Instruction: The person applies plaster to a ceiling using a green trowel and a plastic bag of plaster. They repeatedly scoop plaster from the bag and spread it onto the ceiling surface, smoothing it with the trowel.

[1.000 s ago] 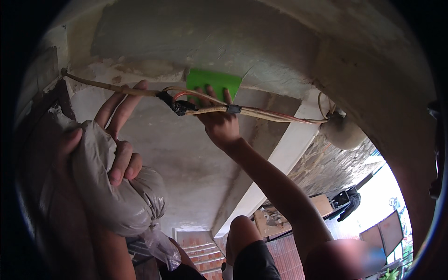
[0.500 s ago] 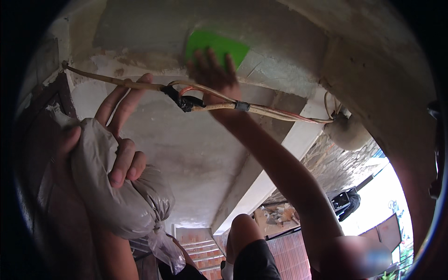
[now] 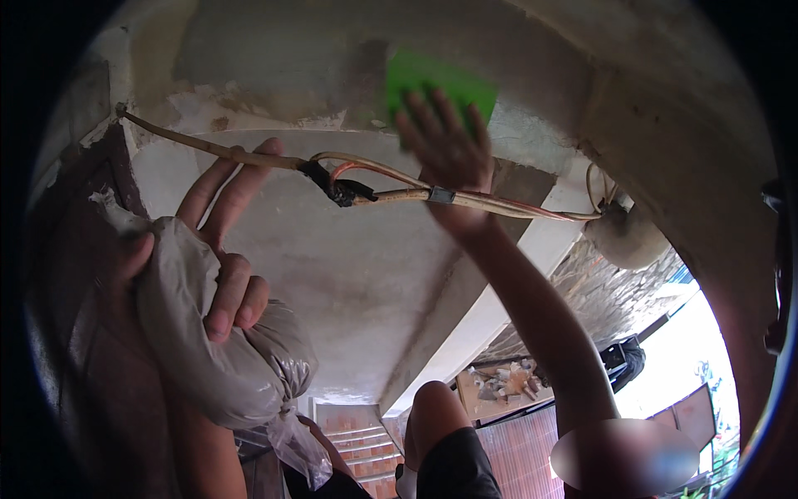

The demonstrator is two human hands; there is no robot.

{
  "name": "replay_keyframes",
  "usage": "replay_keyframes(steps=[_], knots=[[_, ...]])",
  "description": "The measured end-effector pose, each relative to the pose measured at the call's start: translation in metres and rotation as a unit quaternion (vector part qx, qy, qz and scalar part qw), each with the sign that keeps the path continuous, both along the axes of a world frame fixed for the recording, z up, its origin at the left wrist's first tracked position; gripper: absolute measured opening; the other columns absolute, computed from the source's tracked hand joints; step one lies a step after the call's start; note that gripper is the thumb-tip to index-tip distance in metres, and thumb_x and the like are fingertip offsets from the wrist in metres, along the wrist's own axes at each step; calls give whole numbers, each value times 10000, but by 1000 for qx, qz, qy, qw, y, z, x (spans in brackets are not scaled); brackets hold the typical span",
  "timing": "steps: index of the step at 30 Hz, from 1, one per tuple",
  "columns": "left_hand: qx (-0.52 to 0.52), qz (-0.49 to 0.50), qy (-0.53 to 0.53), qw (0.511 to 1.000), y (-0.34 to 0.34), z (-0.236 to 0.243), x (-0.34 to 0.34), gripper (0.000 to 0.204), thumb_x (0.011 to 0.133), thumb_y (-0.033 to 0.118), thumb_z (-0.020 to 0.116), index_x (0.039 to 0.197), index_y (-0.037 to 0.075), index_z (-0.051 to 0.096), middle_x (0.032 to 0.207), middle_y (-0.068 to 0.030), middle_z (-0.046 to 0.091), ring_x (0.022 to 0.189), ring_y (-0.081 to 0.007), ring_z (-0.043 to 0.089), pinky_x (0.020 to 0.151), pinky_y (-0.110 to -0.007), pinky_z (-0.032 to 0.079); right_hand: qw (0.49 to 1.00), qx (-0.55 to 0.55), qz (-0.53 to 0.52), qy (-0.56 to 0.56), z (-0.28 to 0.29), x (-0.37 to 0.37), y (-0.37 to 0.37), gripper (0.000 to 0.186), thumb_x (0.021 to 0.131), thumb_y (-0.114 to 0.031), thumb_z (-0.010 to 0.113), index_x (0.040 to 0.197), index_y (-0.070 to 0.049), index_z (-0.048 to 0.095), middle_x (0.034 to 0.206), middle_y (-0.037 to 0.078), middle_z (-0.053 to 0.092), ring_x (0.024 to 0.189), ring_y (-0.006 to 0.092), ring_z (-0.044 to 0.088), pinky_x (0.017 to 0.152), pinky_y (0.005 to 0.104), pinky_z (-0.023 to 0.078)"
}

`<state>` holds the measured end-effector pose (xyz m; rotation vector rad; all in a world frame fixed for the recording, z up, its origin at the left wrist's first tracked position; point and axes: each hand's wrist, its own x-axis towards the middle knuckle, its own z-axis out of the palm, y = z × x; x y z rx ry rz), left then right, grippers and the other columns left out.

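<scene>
My left hand (image 3: pixel 237 291) grips a grey plastic bag (image 3: pixel 208 366), knotted at its right end, with curled fingers; its index and middle fingers reach up to a pale cable (image 3: pixel 183 140). My right hand (image 3: pixel 440 141) holds a flat green spreader (image 3: pixel 440 71) against the grey plastered surface (image 3: pixel 274 54), fingers spread over it and blurred. The cable crosses in front of the right wrist, with a black taped joint (image 3: pixel 337 187) left of that wrist.
A rounded grey fitting (image 3: pixel 623 237) hangs at the cable's right end. Below are a bent knee (image 3: pixel 436 403) in dark shorts, tiled steps (image 3: pixel 357 449) and a board (image 3: pixel 486 403) with scraps. A dark door frame (image 3: pixel 116 166) stands left, a bright opening right.
My right hand and the green spreader have moved up, then rightward along the surface. My left hand keeps hold of the bag, shifting only slightly in view.
</scene>
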<state>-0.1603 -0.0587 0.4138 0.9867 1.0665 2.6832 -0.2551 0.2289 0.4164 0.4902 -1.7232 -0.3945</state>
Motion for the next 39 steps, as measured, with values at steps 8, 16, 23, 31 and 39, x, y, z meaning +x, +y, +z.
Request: replay_keyframes(steps=[8,16,23,31,39], knots=[[-21,37,-1,999,5,7,6,738,968,467,323,1471,-62,218,1031,-40,609,442,-26,324,497,-202,291,997,52,47,-34,-36,-36,-10,432,884,-182,616,1314,-164,580,1407,81,515,1331,255,456,1132,539,306],[3,-25,27,999,-2,0,-4,751,971,468,324,1493,-42,149,1188,-78,568,439,-38,332,503,-212,299,986,49,117,-106,-54,19,4,427,906,-224,608,1329,-189,561,1469,38,453,1367,200,413,1167,526,249],[17,-80,59,995,-6,-11,-18,769,973,470,325,1513,-24,88,1326,-110,531,437,-48,338,508,-221,306,999,-30,15,-12,-10,-22,36,590,839,33,511,1382,-198,514,1504,64,420,1410,276,360,1173,547,193],[29,-86,-4,996,-9,-10,-16,983,884,432,482,1490,-58,-118,1615,-179,-39,433,-157,510,520,-323,434,996,3,54,-65,-86,-31,19,445,905,-220,627,1343,-217,548,1445,31,487,1384,215,402,1137,569,279],[22,-92,12,995,-10,-13,-19,999,885,437,492,1486,-54,-137,1613,-182,-45,421,-162,513,506,-323,441,993,-58,70,-76,-63,38,38,434,849,-106,598,1279,-156,618,1407,62,538,1330,237,482,1137,533,254]])
